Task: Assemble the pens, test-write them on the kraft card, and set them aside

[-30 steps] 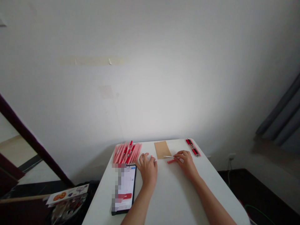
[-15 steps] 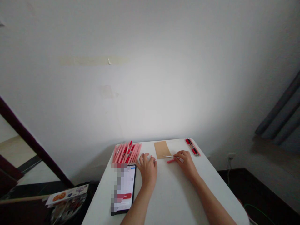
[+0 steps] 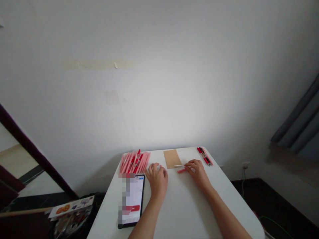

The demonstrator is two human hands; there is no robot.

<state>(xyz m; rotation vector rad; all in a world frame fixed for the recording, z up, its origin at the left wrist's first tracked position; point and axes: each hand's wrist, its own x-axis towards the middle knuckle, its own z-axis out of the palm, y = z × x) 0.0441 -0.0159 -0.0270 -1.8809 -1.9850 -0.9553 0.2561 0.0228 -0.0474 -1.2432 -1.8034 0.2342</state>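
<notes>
My right hand [image 3: 198, 173] is closed, its fingertips pinching a thin white stick [image 3: 177, 165] that looks like a pen refill. The stick's tip points left over the lower edge of a brown card [image 3: 171, 158]. Just below it, a short pink tube [image 3: 181, 171] sticks out from under the same hand; whether it is gripped or lies on the table I cannot tell. My left hand [image 3: 157, 181] rests on the table with curled fingers around something small, whitish and pink, mostly hidden. Left of it lies a pile of pink and red pens [image 3: 134, 162].
A phone [image 3: 133, 202] with its screen lit lies beside my left forearm on the white table [image 3: 181, 212]. Several red, black and pink pens [image 3: 205, 156] lie at the far right edge. Behind the table rises a wall [image 3: 174, 83]. A filled bag [image 3: 74, 222] stands lower left.
</notes>
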